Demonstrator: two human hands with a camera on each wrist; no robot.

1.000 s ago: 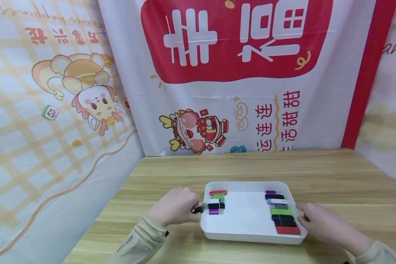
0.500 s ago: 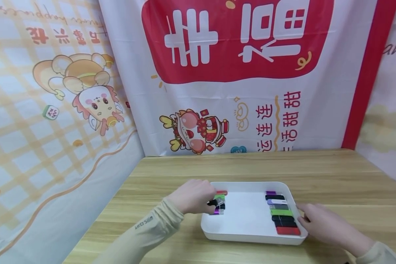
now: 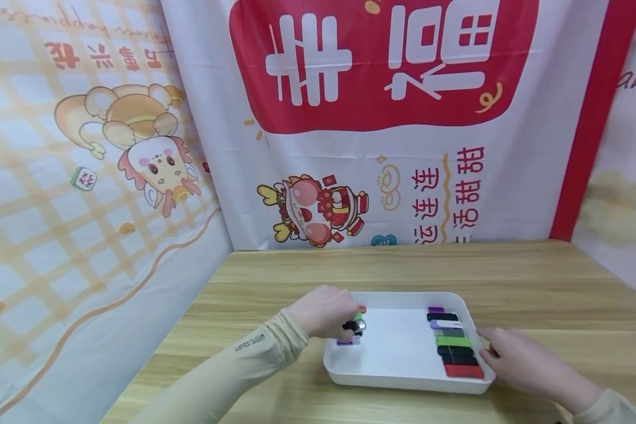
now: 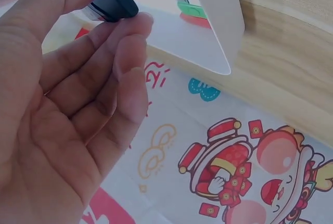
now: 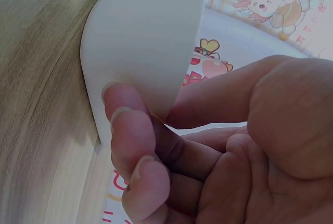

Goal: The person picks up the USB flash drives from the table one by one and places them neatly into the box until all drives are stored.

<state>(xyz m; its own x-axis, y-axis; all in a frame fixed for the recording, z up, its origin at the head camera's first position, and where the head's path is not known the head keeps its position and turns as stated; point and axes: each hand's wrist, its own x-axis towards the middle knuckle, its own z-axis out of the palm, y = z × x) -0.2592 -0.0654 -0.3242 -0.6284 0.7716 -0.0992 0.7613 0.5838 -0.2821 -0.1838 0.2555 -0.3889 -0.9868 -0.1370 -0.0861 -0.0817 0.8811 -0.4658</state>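
My left hand [image 3: 325, 312] is over the left end of a white tray [image 3: 403, 381], pinching a black USB flash drive [image 4: 118, 3] between thumb and fingertips. Its metal plug points right in the head view. Beneath that hand lies a short column of flash drives, partly hidden; a purple one [image 3: 344, 341] shows at its near end. With my right hand [image 3: 530, 360] I grip the tray's right wall, thumb over the rim and fingers against the outside [image 5: 130, 99].
Along the tray's right side runs a second column of several flash drives, among them a green one [image 3: 453, 341] and a red one [image 3: 463, 371] nearest me. The tray stands on a wooden table [image 3: 275, 271]. Printed cloths [image 3: 392, 176] hang behind and to the sides.
My left hand has carried the black flash drive from outside the tray's left wall, over the rim, to above the left column. My right hand stays at the tray's right wall.
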